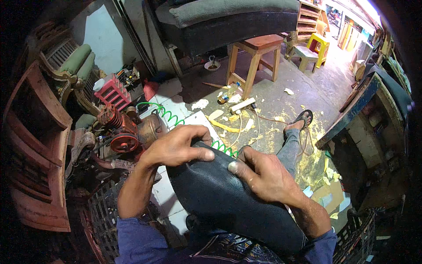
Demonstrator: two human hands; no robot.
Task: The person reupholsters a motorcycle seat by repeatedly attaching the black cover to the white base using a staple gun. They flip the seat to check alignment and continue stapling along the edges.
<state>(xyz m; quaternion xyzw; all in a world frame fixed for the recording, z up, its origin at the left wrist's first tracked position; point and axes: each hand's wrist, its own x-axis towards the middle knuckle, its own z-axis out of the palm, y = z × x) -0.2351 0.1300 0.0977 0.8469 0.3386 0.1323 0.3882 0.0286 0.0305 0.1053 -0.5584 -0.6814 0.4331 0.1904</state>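
A black leather-like cover (220,198) with a pebbled surface lies across my lap, its far edge raised between both hands. My left hand (180,147) grips that edge, thumb on top and fingers curled over the far side. Close beside it, my right hand (268,176) pinches the same edge, its thumb pressed on top and fingers folded beneath. The two thumbs are a short distance apart. What lies under the cover is hidden, and so are most of my fingertips.
At left stand an air compressor (125,138) with a green coiled hose (171,116), a pink rack (112,90) and a wooden chair frame (52,158). Ahead are a wooden stool (259,46), a power strip (242,105) and yellow foam scraps (224,127). A grey-topped sofa (228,22) stands behind.
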